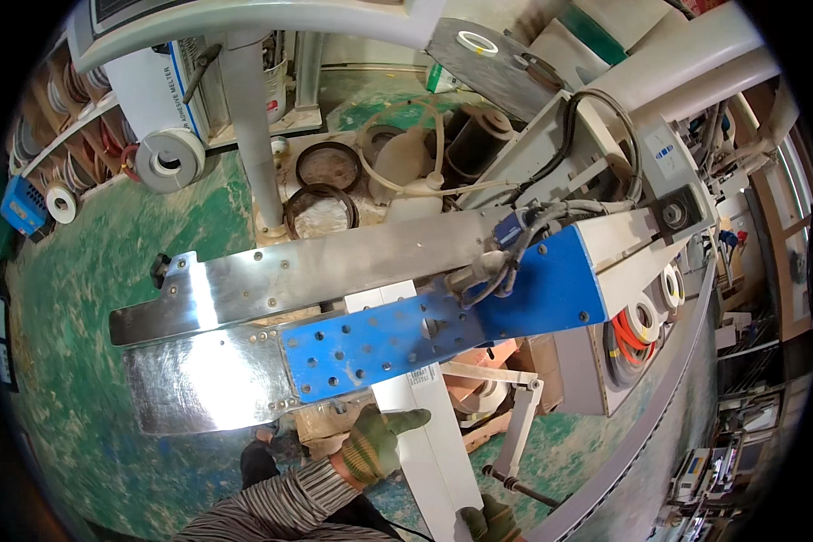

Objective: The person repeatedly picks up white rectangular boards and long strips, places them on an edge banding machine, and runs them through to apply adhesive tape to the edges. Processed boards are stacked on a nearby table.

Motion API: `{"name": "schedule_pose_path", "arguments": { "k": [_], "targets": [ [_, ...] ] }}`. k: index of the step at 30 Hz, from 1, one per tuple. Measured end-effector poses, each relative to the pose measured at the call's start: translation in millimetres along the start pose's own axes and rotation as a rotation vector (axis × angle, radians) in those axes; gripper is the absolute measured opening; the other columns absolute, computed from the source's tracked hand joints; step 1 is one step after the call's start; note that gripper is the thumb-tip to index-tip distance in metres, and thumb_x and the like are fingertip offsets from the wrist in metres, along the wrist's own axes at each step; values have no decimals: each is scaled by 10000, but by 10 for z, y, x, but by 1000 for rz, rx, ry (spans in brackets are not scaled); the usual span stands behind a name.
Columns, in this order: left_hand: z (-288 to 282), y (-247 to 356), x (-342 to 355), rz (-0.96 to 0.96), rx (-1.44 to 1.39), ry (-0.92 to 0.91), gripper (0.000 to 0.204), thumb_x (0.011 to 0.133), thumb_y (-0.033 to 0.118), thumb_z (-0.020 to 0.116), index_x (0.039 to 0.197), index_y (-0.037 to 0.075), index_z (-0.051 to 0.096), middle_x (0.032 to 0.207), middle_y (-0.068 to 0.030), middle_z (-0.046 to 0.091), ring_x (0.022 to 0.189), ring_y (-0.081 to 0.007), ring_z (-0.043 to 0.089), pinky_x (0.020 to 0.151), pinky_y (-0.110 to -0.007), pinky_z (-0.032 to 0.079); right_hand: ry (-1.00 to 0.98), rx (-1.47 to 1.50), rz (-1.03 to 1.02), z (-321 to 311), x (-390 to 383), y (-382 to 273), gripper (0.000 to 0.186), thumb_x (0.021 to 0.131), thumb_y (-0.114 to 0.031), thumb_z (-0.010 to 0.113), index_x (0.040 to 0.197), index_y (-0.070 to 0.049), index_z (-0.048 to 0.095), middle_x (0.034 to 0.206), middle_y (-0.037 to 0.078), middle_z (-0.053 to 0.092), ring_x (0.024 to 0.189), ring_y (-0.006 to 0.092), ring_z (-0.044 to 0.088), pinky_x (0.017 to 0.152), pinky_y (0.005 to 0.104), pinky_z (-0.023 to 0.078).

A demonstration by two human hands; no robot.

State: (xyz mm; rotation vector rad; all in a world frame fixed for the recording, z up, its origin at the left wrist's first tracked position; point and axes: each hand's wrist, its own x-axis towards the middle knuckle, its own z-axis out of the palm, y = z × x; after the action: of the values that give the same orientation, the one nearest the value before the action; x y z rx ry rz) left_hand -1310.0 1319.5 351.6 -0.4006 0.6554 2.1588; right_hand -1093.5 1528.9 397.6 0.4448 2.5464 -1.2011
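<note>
My gloved left hand (377, 443) grips the left side of a long white board (422, 447), its index finger lying along the board's face. My gloved right hand (488, 522) holds the board's lower end at the bottom edge of the view, partly cut off. The board extends up beneath a metal machine arm with a blue plate (379, 346) drilled with several holes and polished steel plates (208, 384). The board's middle is hidden there, and its top part shows between the plates. Cables and a metal fitting (479, 271) sit on the blue part.
Under the machine lie cardboard, a hinged metal linkage (515, 434), rings and containers (325, 165). Tape rolls stand on a rack (59, 117) at left and by a grey panel (641, 316) at right. A curved rail (641, 447) borders the green mottled floor (72, 298).
</note>
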Motion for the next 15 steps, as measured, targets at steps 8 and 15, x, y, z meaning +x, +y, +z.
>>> {"name": "schedule_pose_path", "arguments": {
  "k": [8,15],
  "targets": [
    [261,-265,444,8,-95,-20,352,929,4,671,1275,-3,607,1126,-133,696,1041,-279,697,908,-415,594,-3,-47,11,-388,147,762,494,934,-439,684,1075,33,667,705,225,643,647,390,652,589,521,482],
    [466,-643,1038,29,1,-79,326,931,34,647,1252,-4,607,1134,-136,693,1027,-288,697,900,-430,594,-58,-110,94,-1013,381,653,369,968,-341,660,1086,8,688,885,249,715,811,372,706,694,464,538]
  ]
}}
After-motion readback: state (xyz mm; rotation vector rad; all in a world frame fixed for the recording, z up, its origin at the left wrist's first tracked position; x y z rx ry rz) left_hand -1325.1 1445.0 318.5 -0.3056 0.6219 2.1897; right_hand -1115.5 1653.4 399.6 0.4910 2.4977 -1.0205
